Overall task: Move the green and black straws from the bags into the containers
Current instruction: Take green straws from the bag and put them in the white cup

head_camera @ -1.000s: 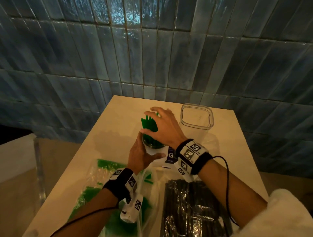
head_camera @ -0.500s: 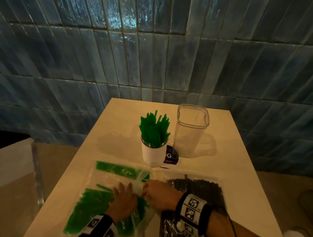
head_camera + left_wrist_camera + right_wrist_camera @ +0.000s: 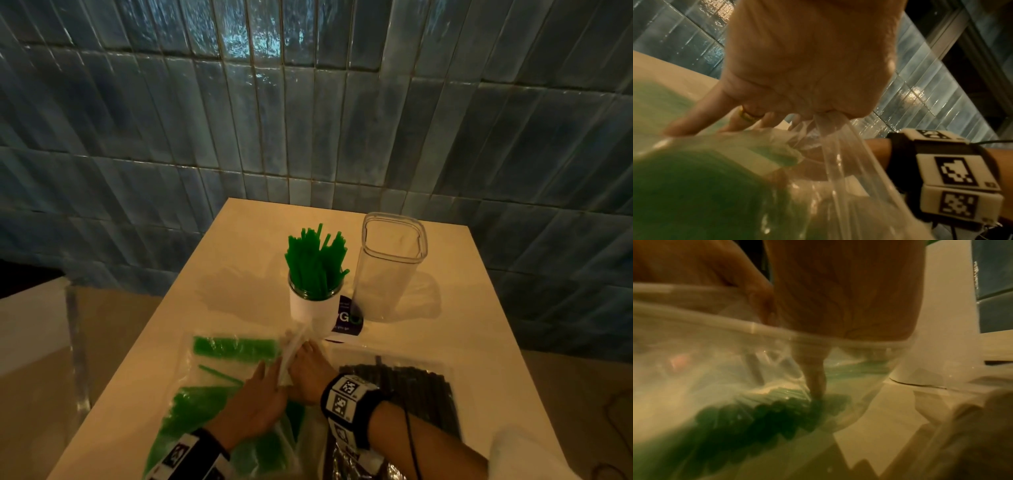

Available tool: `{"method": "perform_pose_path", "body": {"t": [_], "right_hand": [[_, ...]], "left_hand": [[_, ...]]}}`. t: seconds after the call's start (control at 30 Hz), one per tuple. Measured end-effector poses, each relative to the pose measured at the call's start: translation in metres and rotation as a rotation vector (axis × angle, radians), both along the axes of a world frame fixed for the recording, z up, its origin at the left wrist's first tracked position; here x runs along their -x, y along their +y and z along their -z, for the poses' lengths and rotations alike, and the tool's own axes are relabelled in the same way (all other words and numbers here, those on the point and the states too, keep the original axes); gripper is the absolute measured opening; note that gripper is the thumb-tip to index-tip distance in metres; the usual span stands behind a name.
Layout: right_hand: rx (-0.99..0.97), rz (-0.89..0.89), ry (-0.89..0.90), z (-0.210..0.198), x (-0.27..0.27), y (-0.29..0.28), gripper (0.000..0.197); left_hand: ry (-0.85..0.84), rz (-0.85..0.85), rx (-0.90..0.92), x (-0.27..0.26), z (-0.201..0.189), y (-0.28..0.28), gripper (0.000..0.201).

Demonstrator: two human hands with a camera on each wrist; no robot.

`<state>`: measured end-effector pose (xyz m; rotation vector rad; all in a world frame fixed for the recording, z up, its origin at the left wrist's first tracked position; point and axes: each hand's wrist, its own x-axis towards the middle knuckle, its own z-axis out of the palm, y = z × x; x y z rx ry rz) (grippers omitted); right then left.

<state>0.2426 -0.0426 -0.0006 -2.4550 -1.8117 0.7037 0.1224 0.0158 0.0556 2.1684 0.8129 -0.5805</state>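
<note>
Both hands work the clear bag of green straws (image 3: 219,404) just in front of the white cup (image 3: 310,310): left hand (image 3: 253,406) pinches gathered film, right hand (image 3: 310,371) reaches into the mouth, grasp hidden. Risk: slick film slips, straws spill on tabletop (image 3: 455,342). Bagged straws lie flat, long axis slanting toward the cup; the cup's stand upright.

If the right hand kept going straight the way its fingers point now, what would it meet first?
The right hand points away from the person, toward the white cup of green straws. It is already inside the clear bag, so the bag's film probably comes first, then the cup; depth is unclear.
</note>
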Motion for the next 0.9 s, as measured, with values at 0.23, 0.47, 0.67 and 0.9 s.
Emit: {"method": "perform_pose_path", "body": {"t": [0.23,0.47,0.67,0.9], "right_hand": [[0.066,0.177,0.324,-0.007,0.004,-0.001,0.033],[0.187,0.115,0.264,-0.012,0.010,0.001,0.033],[0.304,0.124,0.228,-0.010,0.010,0.003,0.039],[0.374,0.065,0.112,-0.013,0.017,-0.003,0.046]], "left_hand": [[-0.006,0.025,0.064,-0.003,-0.006,-0.001,0.057],[0.003,0.008,0.015,-0.001,0.005,-0.001,0.056],[-0.022,-0.020,0.003,0.000,0.009,0.001,0.055],[-0.035,-0.017,-0.026,0.005,0.029,0.007,0.054]]}}
